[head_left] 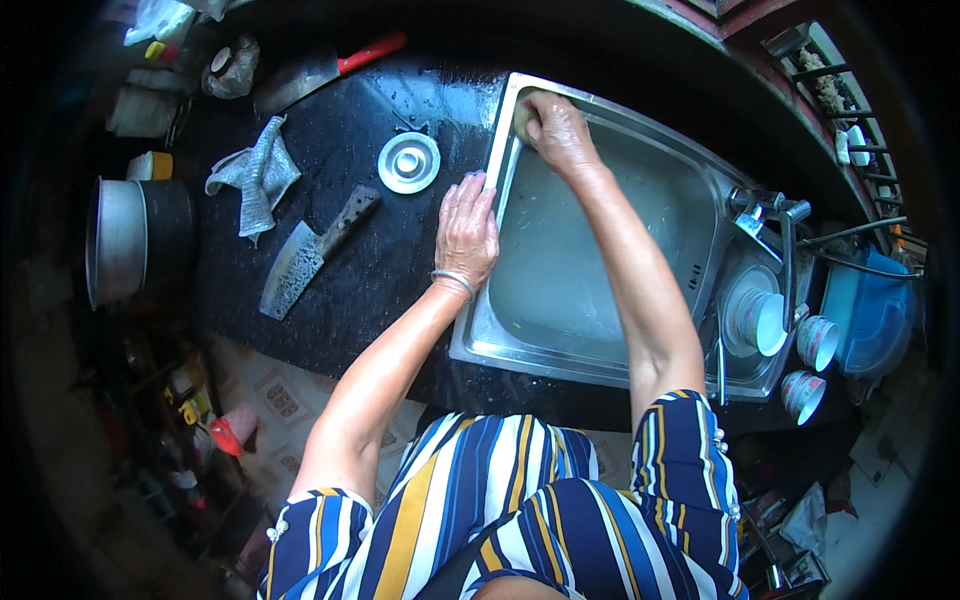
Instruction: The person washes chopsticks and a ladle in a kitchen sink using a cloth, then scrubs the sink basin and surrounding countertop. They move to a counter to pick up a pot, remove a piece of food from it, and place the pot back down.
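Holding what looks like a greenish scrub pad (pixel 522 118) in the steel sink's (pixel 545 362) far-left corner, the right hand (pixel 563 137) curls over it; empty left hand (pixel 467 230), nearer the body, lies flattened at the left rim.

Curled fingers of the right hand (pixel 562 135) all but cover a pale greenish item (pixel 522 120) in the corner of a steel sink (pixel 478 340), leaving its kind unclear. The right forearm (pixel 645 255) blocks part of the basin, while the left hand (pixel 467 230) conceals its own palm. Plastic bags (pixel 160 20) run off the upper edge; the lower edge crops a striped garment (pixel 520 450). At lower left, blur and shadow obscure small items (pixel 190 410).
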A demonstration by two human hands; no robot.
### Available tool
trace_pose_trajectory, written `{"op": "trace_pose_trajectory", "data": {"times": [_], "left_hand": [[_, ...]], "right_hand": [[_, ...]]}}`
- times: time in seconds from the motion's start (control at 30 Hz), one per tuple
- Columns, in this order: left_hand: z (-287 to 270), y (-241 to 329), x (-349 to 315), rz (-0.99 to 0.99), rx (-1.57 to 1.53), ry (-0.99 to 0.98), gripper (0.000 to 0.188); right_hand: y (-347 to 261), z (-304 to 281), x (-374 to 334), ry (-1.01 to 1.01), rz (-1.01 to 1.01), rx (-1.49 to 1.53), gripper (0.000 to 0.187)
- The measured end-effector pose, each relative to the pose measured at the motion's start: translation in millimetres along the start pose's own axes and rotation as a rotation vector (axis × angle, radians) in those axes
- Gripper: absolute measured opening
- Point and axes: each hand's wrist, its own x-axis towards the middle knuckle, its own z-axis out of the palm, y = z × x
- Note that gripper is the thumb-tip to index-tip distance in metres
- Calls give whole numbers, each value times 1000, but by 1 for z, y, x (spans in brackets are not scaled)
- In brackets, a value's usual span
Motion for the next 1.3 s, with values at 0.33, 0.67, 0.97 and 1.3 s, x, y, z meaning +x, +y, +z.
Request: {"op": "trace_pose_trajectory", "data": {"times": [0.33, 0.67, 0.97, 1.3], "left_hand": [[-1, 1, -3, 9, -11, -8, 33], [3, -10, -3, 42, -138, 60, 32], [10, -12, -4, 38, -119, 116, 27], [10, -12, -6, 8, -32, 66, 32]], "right_hand": [[1, 25, -21, 174, -58, -144, 22], [-62, 29, -162, -46, 480, 482, 19], [-120, 3, -238, -256, 119, 65, 18], [-31, -76, -295, -628, 409, 517, 22]]}}
